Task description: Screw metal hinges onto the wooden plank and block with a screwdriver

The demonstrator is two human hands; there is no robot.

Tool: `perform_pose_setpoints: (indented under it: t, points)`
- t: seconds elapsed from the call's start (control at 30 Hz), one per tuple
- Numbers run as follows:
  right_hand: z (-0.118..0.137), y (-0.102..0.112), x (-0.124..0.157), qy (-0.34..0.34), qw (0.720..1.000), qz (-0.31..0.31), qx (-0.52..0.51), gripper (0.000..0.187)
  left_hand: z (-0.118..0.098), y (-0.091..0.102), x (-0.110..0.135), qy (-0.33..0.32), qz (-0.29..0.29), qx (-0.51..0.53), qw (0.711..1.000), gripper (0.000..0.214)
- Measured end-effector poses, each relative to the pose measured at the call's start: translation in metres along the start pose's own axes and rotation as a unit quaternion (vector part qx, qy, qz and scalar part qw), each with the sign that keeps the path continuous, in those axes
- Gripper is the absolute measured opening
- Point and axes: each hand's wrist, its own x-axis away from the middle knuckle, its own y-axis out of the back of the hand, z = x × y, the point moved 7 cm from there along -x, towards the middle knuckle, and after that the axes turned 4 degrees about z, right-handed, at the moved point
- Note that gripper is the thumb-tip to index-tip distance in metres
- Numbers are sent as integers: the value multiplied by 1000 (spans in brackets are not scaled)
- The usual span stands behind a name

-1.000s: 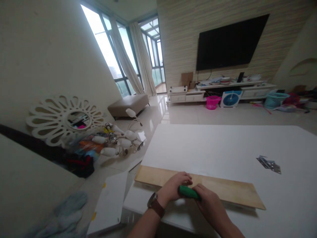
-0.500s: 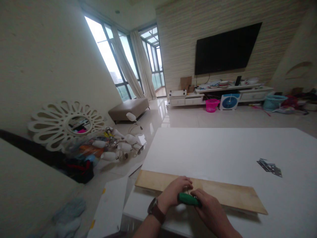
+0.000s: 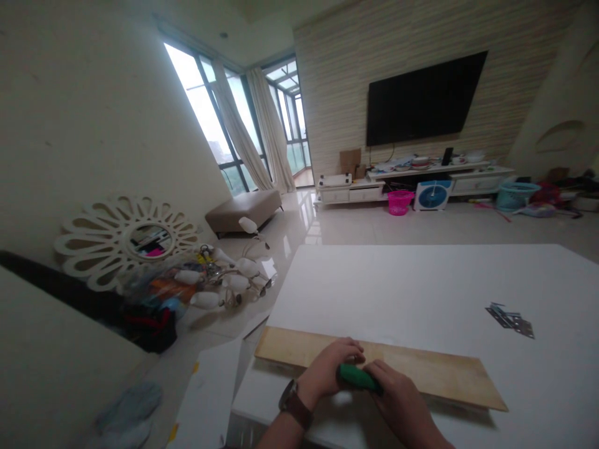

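Observation:
A long wooden board (image 3: pixel 435 371) lies across the near edge of a white table (image 3: pixel 412 287). My right hand (image 3: pixel 400 405) is wrapped round a green tool handle (image 3: pixel 355 376) held against the board's near edge. My left hand (image 3: pixel 330 368), with a brown watch at the wrist, rests on the board beside the handle, fingers curled and pinched near the tool's tip. What the left fingers hold is hidden.
A small pile of metal hinges (image 3: pixel 511 318) lies on the table at the right. On the floor to the left are a white flower-shaped mirror (image 3: pixel 124 237), a chandelier (image 3: pixel 224 280) and clutter. A TV (image 3: pixel 423 100) and a low cabinet stand at the far wall.
Both hands and the green handle stay at the same spot on the board. The view has tilted slightly, shifting the room downward.

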Motion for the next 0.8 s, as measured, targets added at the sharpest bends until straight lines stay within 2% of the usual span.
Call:
perform_pose_setpoints:
  t: [0.23,0.43,0.63,0.8]
  points:
    - [-1,0,2,9,1000,0,-3,34,-6,1,0,11,5,-11,1000,34]
    - [-2,-5,-1,23,1000,8,-14,37,-6,2,-1,56,-2,15,998,31]
    - [1,-2,0,26,999,17,-23,33,-7,3,0,54,-5,13,998,34]
    - [2,-1,0,25,999,28,-28,37,-2,0,-1,52,6,6,999,35]
